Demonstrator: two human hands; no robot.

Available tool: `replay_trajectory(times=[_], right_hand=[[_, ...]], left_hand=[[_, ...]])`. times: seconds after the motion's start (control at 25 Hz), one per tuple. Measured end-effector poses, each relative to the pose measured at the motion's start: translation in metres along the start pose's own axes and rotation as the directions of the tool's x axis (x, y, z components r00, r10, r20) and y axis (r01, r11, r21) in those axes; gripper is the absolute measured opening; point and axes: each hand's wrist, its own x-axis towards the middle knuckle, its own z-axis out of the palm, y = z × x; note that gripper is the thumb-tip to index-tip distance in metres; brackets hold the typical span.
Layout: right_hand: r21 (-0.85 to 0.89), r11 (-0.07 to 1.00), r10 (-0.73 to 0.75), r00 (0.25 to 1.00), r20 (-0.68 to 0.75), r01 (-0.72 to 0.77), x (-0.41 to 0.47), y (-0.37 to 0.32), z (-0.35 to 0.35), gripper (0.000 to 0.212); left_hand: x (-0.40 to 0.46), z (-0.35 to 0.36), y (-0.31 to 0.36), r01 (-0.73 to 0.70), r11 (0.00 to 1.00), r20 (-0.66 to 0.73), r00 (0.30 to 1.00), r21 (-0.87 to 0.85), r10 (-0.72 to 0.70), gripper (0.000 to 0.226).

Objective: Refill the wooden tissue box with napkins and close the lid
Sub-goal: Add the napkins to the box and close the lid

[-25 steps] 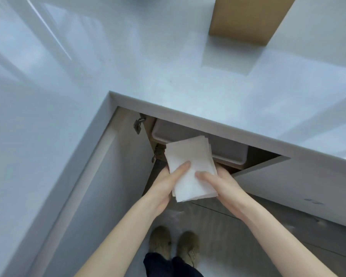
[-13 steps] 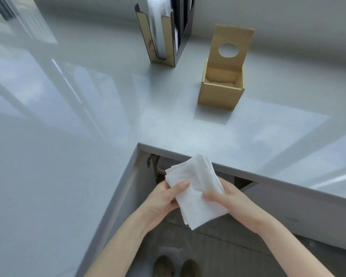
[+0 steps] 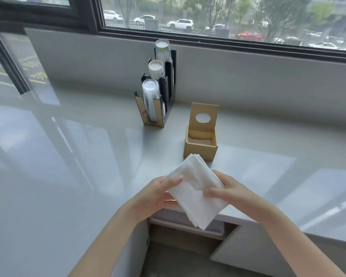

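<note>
The stack of white napkins (image 3: 196, 188) was clamped between the left hand (image 3: 156, 194) and the right hand (image 3: 228, 188), above the counter's near edge and just in front of the wooden tissue box (image 3: 200, 148). With the box's lid (image 3: 203, 118) upright, the step looked like carrying; next, the stack probably needed squaring to the opening and lowering in. Around lay a glossy grey counter (image 3: 68, 156), a cup holder (image 3: 156, 96), and a window (image 3: 228, 17).

No legible text, (road markings blurred)
</note>
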Motion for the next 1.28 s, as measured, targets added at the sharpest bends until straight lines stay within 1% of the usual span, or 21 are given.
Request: replay_trajectory(times=[0.08,0.24,0.36,0.44,0.56,0.72,0.84,0.92,1.04,1.08,1.16,1.28], right_hand=[[-0.064,0.998,-0.008,1.0,0.021,0.009,0.003,-0.011,-0.017,0.033],[-0.185,0.982,-0.025,0.998,0.065,0.037,0.017,-0.031,-0.052,0.036],[-0.25,0.967,-0.029,0.995,0.1,0.053,0.034,-0.043,-0.079,0.042],[-0.271,0.961,-0.036,0.994,0.101,0.062,0.048,-0.048,-0.1,0.042],[-0.267,0.961,-0.056,0.996,0.076,0.074,0.067,-0.049,-0.124,0.04],[-0.201,0.976,-0.085,0.996,0.013,0.086,0.092,-0.042,-0.154,0.024],[-0.135,0.989,-0.065,0.998,-0.018,0.062,0.111,-0.027,-0.169,0.025],[-0.081,0.995,-0.056,0.998,-0.04,0.053,0.122,-0.019,-0.174,0.028],[0.063,0.997,-0.034,0.995,-0.089,0.04,0.142,-0.01,-0.177,0.041],[0.116,0.993,-0.021,0.994,-0.109,0.034,0.149,-0.007,-0.177,0.04],[0.21,0.977,-0.004,0.99,-0.142,0.034,0.162,-0.002,-0.176,0.033],[0.368,0.93,0.053,0.989,-0.138,0.002,0.179,0.003,-0.169,0.031]], left_hand=[[0.011,0.0,0.019,0.006,0.996,0.008,1.0,0.09,-0.006,0.058],[0.041,0.003,0.051,-0.049,0.972,0.05,0.998,0.228,0.039,0.036],[0.068,0.004,0.071,-0.094,0.95,0.06,0.995,0.298,0.079,0.037],[0.089,0.004,0.082,-0.122,0.935,0.049,0.993,0.333,0.112,0.038],[0.118,0.004,0.092,-0.161,0.925,-0.02,0.984,0.345,0.179,0.032],[0.152,-0.002,0.098,-0.179,0.935,-0.048,0.978,0.305,0.203,0.033],[0.174,-0.008,0.096,-0.157,0.941,-0.059,0.981,0.301,0.183,0.037],[0.187,-0.013,0.091,-0.149,0.948,-0.081,0.981,0.282,0.178,0.035],[0.202,-0.024,0.086,-0.127,0.965,-0.126,0.979,0.232,0.159,0.036],[0.206,-0.028,0.085,-0.121,0.969,-0.145,0.977,0.216,0.155,0.039],[0.215,-0.037,0.085,-0.112,0.979,-0.209,0.967,0.171,0.147,0.045],[0.227,-0.052,0.088,-0.107,0.99,-0.283,0.951,0.089,0.128,0.045]])
